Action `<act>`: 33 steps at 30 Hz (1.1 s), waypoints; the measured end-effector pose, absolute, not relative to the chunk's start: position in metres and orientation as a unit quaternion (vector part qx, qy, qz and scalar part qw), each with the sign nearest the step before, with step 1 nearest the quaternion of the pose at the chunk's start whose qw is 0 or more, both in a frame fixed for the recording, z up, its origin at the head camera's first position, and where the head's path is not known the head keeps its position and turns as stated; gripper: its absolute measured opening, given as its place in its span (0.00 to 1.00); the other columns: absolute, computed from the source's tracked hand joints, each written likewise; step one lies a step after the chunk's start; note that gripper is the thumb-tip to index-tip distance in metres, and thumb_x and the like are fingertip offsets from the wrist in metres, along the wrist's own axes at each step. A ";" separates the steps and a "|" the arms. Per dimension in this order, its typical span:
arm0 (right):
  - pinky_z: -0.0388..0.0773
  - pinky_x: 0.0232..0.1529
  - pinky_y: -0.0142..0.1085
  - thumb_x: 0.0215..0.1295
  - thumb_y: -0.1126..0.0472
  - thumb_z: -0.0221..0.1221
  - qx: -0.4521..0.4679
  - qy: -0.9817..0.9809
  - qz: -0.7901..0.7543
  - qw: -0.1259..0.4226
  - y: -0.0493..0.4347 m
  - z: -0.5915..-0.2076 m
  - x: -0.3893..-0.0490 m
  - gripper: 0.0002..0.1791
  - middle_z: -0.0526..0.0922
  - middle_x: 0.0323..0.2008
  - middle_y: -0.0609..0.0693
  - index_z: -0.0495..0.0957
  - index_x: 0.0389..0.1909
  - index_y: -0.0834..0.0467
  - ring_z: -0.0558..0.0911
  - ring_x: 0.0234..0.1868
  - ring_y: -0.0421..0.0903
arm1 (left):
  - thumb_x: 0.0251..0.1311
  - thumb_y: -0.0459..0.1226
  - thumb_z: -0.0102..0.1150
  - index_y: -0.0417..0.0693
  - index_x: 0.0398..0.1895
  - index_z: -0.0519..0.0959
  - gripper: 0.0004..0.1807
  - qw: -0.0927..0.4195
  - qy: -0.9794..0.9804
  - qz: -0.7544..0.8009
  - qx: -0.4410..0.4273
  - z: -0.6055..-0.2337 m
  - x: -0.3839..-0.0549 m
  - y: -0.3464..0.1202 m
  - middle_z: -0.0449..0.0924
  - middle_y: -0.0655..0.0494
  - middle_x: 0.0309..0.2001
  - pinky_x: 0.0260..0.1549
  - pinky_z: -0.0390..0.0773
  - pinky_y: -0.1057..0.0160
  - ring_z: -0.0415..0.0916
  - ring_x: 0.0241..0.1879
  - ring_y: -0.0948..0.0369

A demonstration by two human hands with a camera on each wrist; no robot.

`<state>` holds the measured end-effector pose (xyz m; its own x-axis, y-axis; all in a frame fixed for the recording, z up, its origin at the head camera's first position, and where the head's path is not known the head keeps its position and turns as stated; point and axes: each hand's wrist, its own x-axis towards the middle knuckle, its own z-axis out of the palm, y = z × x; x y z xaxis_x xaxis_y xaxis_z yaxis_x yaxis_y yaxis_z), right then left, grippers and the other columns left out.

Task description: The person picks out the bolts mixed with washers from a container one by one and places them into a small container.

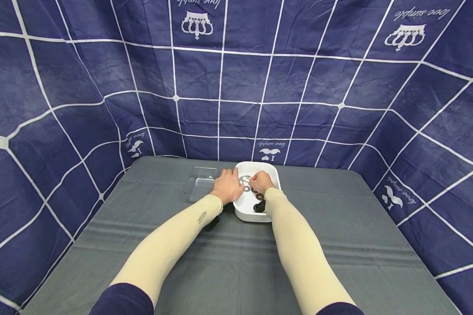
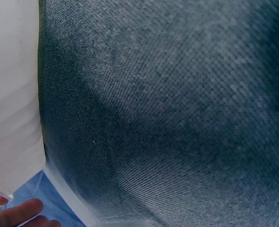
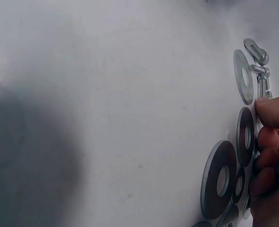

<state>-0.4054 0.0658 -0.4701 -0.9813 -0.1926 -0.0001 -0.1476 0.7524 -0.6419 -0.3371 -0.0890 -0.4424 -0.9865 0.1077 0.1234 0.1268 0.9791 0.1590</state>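
Note:
A white tray (image 1: 246, 213) holds flat metal washers (image 3: 218, 179), small silver bolts (image 3: 262, 82) and a black object (image 1: 259, 207) of unclear kind. My left hand (image 1: 227, 186) holds the tray's left wall, its thumb over the rim and its fingers along the outside. Inside the tray my right hand (image 1: 262, 181) has its fingers curled. In the right wrist view its thumb and forefinger pinch the near end of a bolt beside the washers. Part of that bolt is hidden by the fingers.
A clear plastic box (image 1: 202, 188) with compartments stands left of the tray, partly behind my left hand. Something dark (image 1: 213, 224) shows under my left forearm. The grey table (image 1: 236, 262) meets a blue gridded curtain (image 1: 240, 118) at its back.

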 end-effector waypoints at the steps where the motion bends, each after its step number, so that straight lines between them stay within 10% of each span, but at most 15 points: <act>1: 0.71 0.21 0.29 0.60 0.65 0.60 -0.094 0.936 -0.338 0.032 0.066 -0.470 -0.406 0.07 0.77 0.16 0.45 0.84 0.25 0.60 0.74 0.20 0.41 | 0.65 0.51 0.50 0.38 0.72 0.61 0.38 0.057 -0.993 -0.082 -0.059 -0.442 -0.337 -0.089 0.73 0.40 0.59 0.54 0.79 0.46 0.68 0.63 0.47; 33: 0.69 0.23 0.30 0.62 0.65 0.53 -0.148 0.938 -0.310 0.033 0.069 -0.464 -0.404 0.15 0.75 0.15 0.45 0.75 0.15 0.55 0.73 0.19 0.41 | 0.65 0.52 0.52 0.36 0.68 0.65 0.36 0.058 -0.995 -0.055 -0.064 -0.444 -0.341 -0.088 0.74 0.41 0.57 0.62 0.71 0.49 0.69 0.61 0.46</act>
<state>-0.4041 0.0689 -0.4640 -0.9540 -0.2981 0.0308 -0.2577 0.7637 -0.5919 -0.3408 -0.0884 -0.4444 -0.9851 0.1199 0.1233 0.1327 0.9859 0.1015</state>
